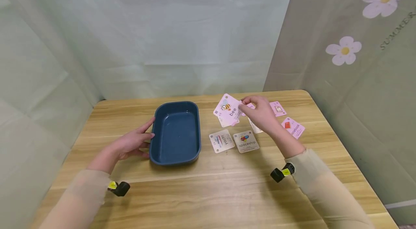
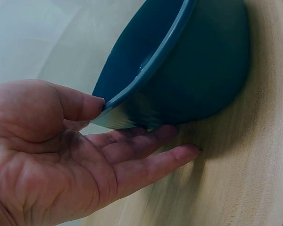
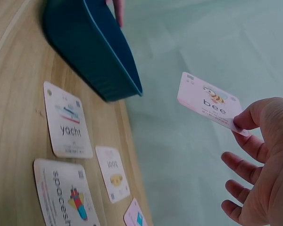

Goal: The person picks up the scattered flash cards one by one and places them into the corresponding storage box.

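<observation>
A person's two hands work well apart over a pale wood-grain worktop (image 1: 201,200). The left hand (image 1: 134,142) grips the near-left side of a dark blue, rounded-rectangular tray (image 1: 180,137) standing on the worktop, its thumb at the rim and its fingers along and beneath the outer wall. The right hand (image 1: 261,113) pinches the corner of a pink square card with rounded corners, lettered "bee" (image 1: 227,108), between thumb and forefinger, the remaining fingers loosely bent; the card is raised above the worktop, to the right of the tray in the head view. Below the raised card lies a white card with a yellow picture (image 3: 112,174), whose word appears upside down in the right wrist view and cannot be read with certainty. Nearer the person lie a white "yacht" card (image 1: 222,141) with a boat picture and, just beside it on the right, a white "spaceship" card (image 1: 246,141) with a rocket picture. Beyond the right forearm lies a pink "notebook" card (image 1: 292,127) bearing a red book; another pink card (image 1: 277,108) lies farther back, near the worktop's far edge. Pale grey-green cloth (image 1: 178,34) hangs behind.
</observation>
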The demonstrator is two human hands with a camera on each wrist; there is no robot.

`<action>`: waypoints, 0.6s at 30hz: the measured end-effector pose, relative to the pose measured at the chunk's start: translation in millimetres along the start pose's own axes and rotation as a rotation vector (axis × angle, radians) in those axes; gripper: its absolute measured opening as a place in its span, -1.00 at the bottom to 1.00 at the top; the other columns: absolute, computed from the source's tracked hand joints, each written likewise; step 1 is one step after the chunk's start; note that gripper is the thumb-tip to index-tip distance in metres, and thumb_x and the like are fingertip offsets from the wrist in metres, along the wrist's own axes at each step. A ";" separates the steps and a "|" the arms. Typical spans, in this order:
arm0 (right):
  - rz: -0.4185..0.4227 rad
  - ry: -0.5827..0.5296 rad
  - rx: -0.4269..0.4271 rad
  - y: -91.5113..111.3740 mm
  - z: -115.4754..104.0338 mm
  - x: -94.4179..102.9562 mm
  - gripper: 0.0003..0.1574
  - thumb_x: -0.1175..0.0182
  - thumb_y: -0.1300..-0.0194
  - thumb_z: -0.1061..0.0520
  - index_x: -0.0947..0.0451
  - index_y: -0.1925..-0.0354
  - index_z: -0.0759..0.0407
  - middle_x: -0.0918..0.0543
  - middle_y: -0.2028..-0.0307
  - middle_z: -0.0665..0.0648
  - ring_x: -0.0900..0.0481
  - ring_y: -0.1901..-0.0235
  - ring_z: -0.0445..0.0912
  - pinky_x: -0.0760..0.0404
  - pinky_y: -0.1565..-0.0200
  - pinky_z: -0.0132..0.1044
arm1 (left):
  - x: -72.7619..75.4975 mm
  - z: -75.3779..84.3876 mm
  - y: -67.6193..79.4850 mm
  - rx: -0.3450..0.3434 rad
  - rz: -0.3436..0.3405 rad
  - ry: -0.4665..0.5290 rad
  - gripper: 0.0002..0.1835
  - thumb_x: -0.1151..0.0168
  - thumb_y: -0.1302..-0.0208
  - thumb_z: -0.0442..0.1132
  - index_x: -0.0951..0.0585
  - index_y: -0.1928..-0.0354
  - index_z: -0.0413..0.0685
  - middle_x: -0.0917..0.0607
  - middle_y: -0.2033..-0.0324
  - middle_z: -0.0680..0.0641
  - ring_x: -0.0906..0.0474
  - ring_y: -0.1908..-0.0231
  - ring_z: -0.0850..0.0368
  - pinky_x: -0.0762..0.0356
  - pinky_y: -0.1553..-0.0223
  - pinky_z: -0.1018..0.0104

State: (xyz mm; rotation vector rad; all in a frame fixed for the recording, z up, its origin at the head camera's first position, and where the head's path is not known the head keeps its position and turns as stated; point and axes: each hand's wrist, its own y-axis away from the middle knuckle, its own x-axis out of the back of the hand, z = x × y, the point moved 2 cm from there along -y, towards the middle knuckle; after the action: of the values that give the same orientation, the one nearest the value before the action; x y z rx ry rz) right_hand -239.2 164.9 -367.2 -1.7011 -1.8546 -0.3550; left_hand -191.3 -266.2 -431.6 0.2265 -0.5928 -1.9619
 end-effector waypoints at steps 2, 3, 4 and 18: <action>-0.009 -0.004 0.007 -1.7 -3.5 -4.5 -0.80 -0.29 -0.34 0.04 -0.63 0.35 0.15 -0.66 -0.11 0.19 -0.42 -0.26 0.14 -0.19 -0.35 0.14 | -0.1 0.0 0.0 0.003 0.002 0.000 -0.22 0.18 -0.67 -0.19 0.38 -0.62 0.44 0.04 -0.51 -0.53 -0.26 -0.36 -0.49 -0.63 0.04 -0.11; -0.014 -0.009 0.013 -2.6 -5.4 -6.8 -0.79 -0.29 -0.34 0.05 -0.63 0.35 0.16 -0.66 -0.11 0.20 -0.43 -0.25 0.14 -0.19 -0.35 0.13 | -0.1 0.0 -0.1 0.004 0.003 0.001 -0.22 0.18 -0.67 -0.19 0.38 -0.62 0.45 0.03 -0.51 -0.53 -0.26 -0.36 -0.49 -0.63 0.04 -0.12; -0.018 -0.011 0.019 -3.5 -7.6 -9.3 -0.79 -0.29 -0.34 0.04 -0.64 0.35 0.16 -0.67 -0.11 0.20 -0.44 -0.24 0.13 -0.21 -0.34 0.12 | -0.1 -0.2 -0.2 0.005 0.004 0.002 -0.22 0.18 -0.67 -0.19 0.37 -0.62 0.45 0.03 -0.51 -0.53 -0.26 -0.36 -0.49 -0.63 0.04 -0.12; -0.048 -0.009 0.023 -8.1 -26.4 -37.6 -0.80 -0.31 -0.33 -0.01 -0.66 0.32 0.09 -0.65 -0.10 0.07 -0.34 -0.28 0.11 -0.20 -0.32 0.15 | -0.1 -0.3 -0.6 0.008 0.010 0.006 -0.21 0.17 -0.67 -0.19 0.36 -0.62 0.48 -0.01 -0.50 -0.52 -0.34 -0.33 -0.44 -0.64 0.07 -0.10</action>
State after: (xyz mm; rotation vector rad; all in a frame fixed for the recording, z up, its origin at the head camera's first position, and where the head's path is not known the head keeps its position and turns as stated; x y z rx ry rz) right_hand -240.4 118.3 -366.7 -1.6476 -1.9016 -0.3446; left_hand -191.6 -266.0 -432.2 0.2339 -0.5968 -1.9486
